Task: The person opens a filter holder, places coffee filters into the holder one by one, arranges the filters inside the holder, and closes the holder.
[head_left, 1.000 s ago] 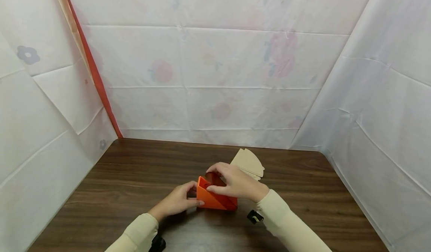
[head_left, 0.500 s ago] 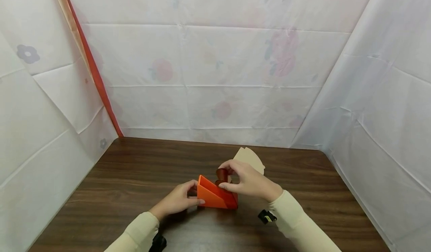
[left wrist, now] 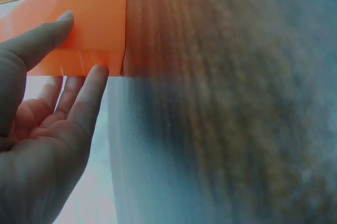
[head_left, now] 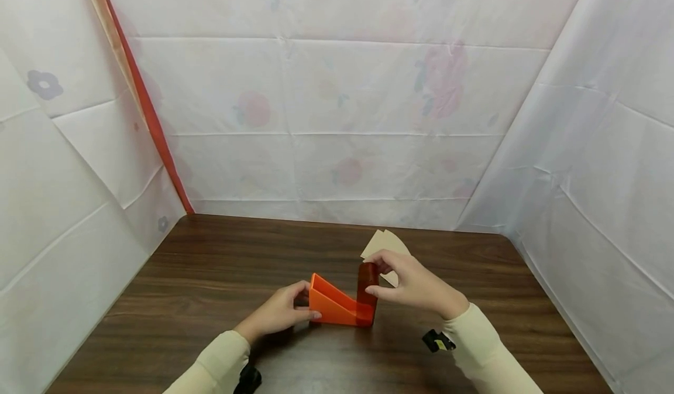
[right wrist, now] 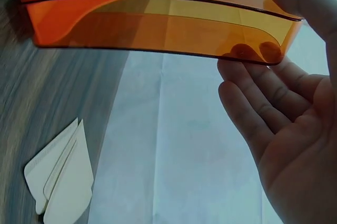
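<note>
An orange, slope-sided coffee filter holder (head_left: 332, 307) stands on the table. My left hand (head_left: 276, 312) grips its tall left end, thumb on the near side. In the left wrist view the thumb lies against the orange wall (left wrist: 100, 13) and the fingertips reach its end face. At the low right end stands a see-through amber lid (head_left: 367, 280), upright, its lower end at the holder. My right hand (head_left: 416, 283) pinches the lid near its top. The right wrist view shows thumb and fingers on opposite sides of the amber lid (right wrist: 184, 29). Whether a hinge joins them I cannot tell.
Several pale paper coffee filters (head_left: 383, 243) lie behind my right hand, which partly covers them. White patterned sheets (head_left: 337, 119) enclose the dark wood table (head_left: 237, 247) at the back and sides. A black wrist camera (head_left: 438, 341) hangs under my right wrist.
My right hand has moved right, swinging the amber lid from lying over the holder to upright at its right end. The holder's sloped opening now shows. My left hand stays put.
</note>
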A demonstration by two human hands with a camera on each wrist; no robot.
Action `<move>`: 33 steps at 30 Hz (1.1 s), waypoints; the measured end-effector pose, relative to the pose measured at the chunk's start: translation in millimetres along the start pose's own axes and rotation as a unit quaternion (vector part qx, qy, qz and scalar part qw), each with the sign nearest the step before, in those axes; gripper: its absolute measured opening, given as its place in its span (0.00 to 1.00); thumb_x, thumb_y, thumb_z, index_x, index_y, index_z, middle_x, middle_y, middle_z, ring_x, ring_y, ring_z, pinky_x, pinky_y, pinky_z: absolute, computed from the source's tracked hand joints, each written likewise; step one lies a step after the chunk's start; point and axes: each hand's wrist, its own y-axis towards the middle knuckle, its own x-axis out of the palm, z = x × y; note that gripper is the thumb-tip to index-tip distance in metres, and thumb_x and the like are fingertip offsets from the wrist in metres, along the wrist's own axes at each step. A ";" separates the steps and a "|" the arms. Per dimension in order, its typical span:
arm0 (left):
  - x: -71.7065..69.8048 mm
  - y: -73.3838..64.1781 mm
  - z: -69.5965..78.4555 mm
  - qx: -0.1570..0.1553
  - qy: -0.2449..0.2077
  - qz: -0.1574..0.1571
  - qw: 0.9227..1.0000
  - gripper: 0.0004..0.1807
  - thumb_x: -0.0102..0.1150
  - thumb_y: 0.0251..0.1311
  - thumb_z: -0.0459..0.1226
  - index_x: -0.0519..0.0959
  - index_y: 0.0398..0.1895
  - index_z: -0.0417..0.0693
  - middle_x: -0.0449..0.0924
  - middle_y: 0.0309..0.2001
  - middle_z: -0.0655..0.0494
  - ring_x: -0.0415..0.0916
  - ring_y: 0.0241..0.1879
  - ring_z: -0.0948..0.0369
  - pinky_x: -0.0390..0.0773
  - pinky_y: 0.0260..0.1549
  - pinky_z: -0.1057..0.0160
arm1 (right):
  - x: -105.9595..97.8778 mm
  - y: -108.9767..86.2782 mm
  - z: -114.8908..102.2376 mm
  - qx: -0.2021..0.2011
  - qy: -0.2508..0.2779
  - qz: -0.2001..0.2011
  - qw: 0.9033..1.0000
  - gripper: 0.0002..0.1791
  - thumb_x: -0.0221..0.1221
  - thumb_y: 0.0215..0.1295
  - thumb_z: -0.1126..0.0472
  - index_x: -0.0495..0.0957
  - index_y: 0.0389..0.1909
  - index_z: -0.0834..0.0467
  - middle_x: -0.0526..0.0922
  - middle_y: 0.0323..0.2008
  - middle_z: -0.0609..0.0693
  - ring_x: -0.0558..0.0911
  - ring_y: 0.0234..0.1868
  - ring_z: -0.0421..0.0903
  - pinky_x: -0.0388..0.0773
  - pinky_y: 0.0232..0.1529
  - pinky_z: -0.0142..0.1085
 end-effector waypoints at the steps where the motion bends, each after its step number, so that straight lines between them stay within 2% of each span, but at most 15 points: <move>1: -0.1 0.1 0.1 -0.001 -0.003 0.000 1.000 0.20 0.71 0.61 0.39 0.75 0.53 0.44 0.81 0.49 0.54 0.79 0.50 0.54 0.81 0.46 0.62 | -1.5 -1.8 0.5 0.001 0.000 0.001 1.000 0.21 0.69 0.64 0.50 0.75 0.54 0.50 0.78 0.43 0.35 0.79 0.42 0.37 0.78 0.46 0.34; 9: -0.4 0.1 -1.8 -0.007 -0.010 -0.002 1.000 0.21 0.72 0.60 0.39 0.75 0.52 0.44 0.81 0.49 0.54 0.79 0.50 0.55 0.81 0.47 0.62 | -11.2 -14.1 2.8 0.039 0.029 -0.013 0.999 0.19 0.70 0.63 0.54 0.75 0.52 0.49 0.80 0.39 0.37 0.79 0.40 0.38 0.81 0.29 0.34; 13: -1.0 0.5 -2.2 -0.006 -0.011 -0.004 1.000 0.21 0.72 0.60 0.39 0.75 0.52 0.44 0.81 0.49 0.54 0.79 0.50 0.55 0.81 0.46 0.62 | -16.8 -18.7 3.4 0.043 0.025 -0.018 0.999 0.19 0.70 0.63 0.53 0.75 0.51 0.50 0.80 0.40 0.38 0.80 0.41 0.37 0.82 0.36 0.34; 18: -1.7 1.1 -2.9 -0.002 -0.008 -0.006 1.000 0.21 0.72 0.60 0.40 0.75 0.53 0.44 0.81 0.49 0.54 0.79 0.50 0.56 0.81 0.46 0.62 | -23.1 -25.8 6.5 0.041 -0.004 -0.017 0.999 0.19 0.71 0.62 0.54 0.76 0.50 0.51 0.80 0.41 0.37 0.81 0.41 0.36 0.80 0.45 0.36; 25: -2.3 1.0 -2.9 -0.001 -0.006 -0.008 1.000 0.21 0.71 0.60 0.40 0.75 0.53 0.44 0.81 0.49 0.54 0.79 0.50 0.56 0.81 0.46 0.62 | -30.5 -37.5 11.4 0.056 -0.025 -0.019 0.998 0.19 0.71 0.61 0.53 0.77 0.50 0.52 0.82 0.41 0.38 0.81 0.42 0.36 0.81 0.45 0.36; 33: -2.4 0.3 0.5 0.001 -0.003 -0.005 1.000 0.21 0.72 0.60 0.39 0.75 0.53 0.44 0.81 0.48 0.55 0.79 0.49 0.56 0.81 0.46 0.63 | -34.7 -49.2 17.8 0.054 -0.038 -0.013 0.998 0.18 0.72 0.59 0.57 0.77 0.47 0.52 0.81 0.40 0.37 0.81 0.39 0.35 0.81 0.42 0.37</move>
